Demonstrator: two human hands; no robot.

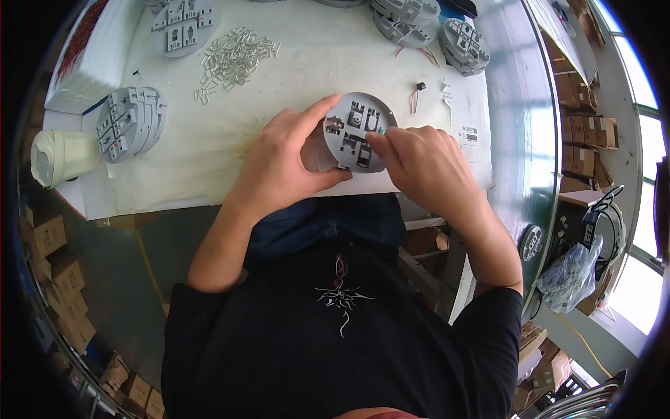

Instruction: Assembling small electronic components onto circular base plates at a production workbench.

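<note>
A round grey plastic housing with black slotted parts in its face is held just over the table's near edge. My left hand grips it by the left rim, thumb below and fingers above. At the right rim, my right hand is closed, its thumb and forefinger pinched together against the housing. A small green bit shows beside those fingertips; what it belongs to is hidden. Beyond the left hand lies a pile of small clear tubes.
Similar grey housings stand at the left, the far left and the far right. A cream plastic container lies by the left corner. A small black part with wires rests beyond my right hand. Cardboard boxes fill shelving at right.
</note>
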